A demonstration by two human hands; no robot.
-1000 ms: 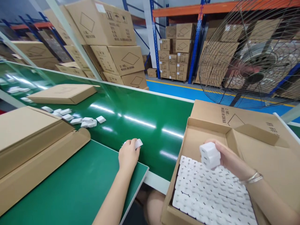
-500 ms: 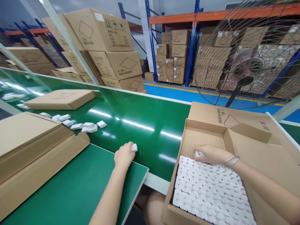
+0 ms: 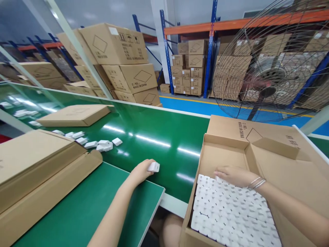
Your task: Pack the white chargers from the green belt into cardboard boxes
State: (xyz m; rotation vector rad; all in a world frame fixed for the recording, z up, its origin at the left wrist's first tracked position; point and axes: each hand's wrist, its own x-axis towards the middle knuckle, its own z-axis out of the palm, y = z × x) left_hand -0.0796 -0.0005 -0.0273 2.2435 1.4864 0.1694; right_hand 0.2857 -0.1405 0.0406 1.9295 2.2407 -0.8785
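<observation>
My left hand [image 3: 142, 171] is closed around a small white block [image 3: 154, 167] above the green belt, near the corner of the green side table. My right hand [image 3: 231, 175] is inside the open cardboard box [image 3: 223, 155], its fingers pressed on a white piece [image 3: 218, 178] at the far edge of the packed rows. Tight rows of white pieces [image 3: 228, 209] fill the near part of that box, while its far part shows bare cardboard. Several loose white blocks [image 3: 104, 145] lie on the belt to the left.
A closed flat carton [image 3: 74, 115] rests on the green belt [image 3: 164, 127]. Another carton [image 3: 33, 154] stands at the left on the side table [image 3: 84, 206]. Behind are stacked cartons [image 3: 131, 77] and a large wire fan [image 3: 267, 82].
My left hand has moved slightly right, and more of its white block shows. My right hand has lowered its piece to the edge of the rows. The view has shifted a little.
</observation>
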